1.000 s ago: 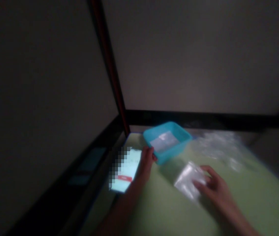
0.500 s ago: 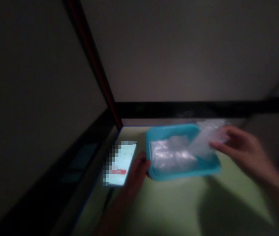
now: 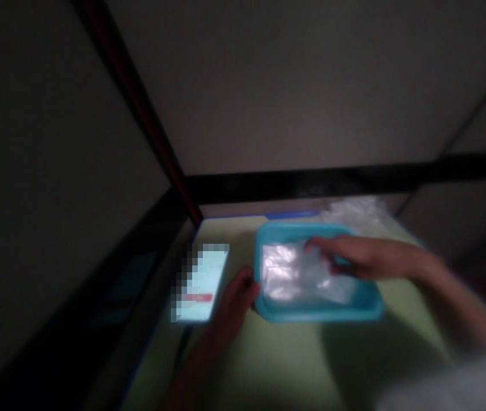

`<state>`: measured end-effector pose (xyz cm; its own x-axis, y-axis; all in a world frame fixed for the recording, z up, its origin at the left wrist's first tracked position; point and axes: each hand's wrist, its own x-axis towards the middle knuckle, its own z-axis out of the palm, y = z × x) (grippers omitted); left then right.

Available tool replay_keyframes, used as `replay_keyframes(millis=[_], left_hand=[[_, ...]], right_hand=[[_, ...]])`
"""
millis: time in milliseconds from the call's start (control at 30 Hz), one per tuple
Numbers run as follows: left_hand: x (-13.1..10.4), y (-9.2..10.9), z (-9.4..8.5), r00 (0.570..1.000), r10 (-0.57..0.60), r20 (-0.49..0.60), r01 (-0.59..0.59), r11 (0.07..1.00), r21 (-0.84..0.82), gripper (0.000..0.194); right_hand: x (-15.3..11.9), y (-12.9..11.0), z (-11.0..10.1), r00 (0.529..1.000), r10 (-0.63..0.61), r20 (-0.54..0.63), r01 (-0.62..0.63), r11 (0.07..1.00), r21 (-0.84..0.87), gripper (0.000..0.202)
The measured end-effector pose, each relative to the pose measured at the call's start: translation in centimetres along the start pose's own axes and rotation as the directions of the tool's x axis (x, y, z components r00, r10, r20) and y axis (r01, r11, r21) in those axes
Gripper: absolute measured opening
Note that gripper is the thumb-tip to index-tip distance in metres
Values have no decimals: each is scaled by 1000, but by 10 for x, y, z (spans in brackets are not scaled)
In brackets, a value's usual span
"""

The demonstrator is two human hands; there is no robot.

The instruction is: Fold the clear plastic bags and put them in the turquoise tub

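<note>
Head cam rn: L hand point(image 3: 237, 297) has fingers curled on the L rim of the blue tray point(image 3: 317, 315), pinching its edge. R hand point(image 3: 354, 256) is over the tray w/ fingers partly bent, at the clear bags point(image 3: 283, 274) inside; can't tell if it's pinching one, pic's blurry. Lit phone point(image 3: 202, 279) sits on the table point(image 3: 277, 365) nearby.

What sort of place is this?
Probably a small work table indoors, set in a corner: pale green tabletop, panelled wall with a dark rail, and a lit screen.
</note>
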<state>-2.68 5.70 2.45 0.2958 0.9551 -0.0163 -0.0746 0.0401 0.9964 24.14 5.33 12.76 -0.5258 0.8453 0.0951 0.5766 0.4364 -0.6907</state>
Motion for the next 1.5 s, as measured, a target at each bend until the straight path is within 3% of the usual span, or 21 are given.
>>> replay_keyframes(millis=[100, 167, 300, 533, 633, 733, 967, 1133, 1333, 1500], left_hand=[[-1, -1, -2, 999, -11, 44, 11, 1000, 9, 34], [-2, -1, -1, 1000, -19, 19, 19, 1000, -5, 32], [-3, 0, 0, 999, -13, -49, 12, 1000, -25, 32], [5, -8, -9, 1000, 6, 2, -6, 1000, -4, 40], [5, -10, -9, 1000, -3, 8, 3, 1000, -8, 41], [1, -8, -6, 1000, -7, -10, 7, 1000, -7, 38], [-4, -1, -2, 1000, -13, -1, 13, 1000, -28, 35], [-2, -2, -2, 999, -22, -42, 20, 998, -58, 34], [-1, 2, -2, 998, -54, -35, 50, 994, -97, 33], [5, -4, 0, 996, -63, -65, 56, 993, -99, 35]], right_hand=[[5, 0, 4, 996, 10, 89, -10, 1000, -2, 34], [7, 3, 9, 994, 8, 108, -8, 1000, 1, 32], [6, 10, 16, 995, -28, 95, 28, 1000, 7, 30], [1, 11, 25, 997, -81, 7, 81, 981, -175, 31], [4, 2, 26, 988, -31, 150, 82, 935, -345, 20], [8, -10, 24, 951, 85, 298, 68, 880, -470, 19], [7, -8, 24, 911, 155, 383, 35, 895, -444, 34], [5, 0, 20, 937, 123, 327, 34, 900, -435, 36], [1, 16, 18, 982, 87, 170, -10, 913, -409, 35], [1, 26, 19, 989, 108, 99, -59, 910, -410, 32]])
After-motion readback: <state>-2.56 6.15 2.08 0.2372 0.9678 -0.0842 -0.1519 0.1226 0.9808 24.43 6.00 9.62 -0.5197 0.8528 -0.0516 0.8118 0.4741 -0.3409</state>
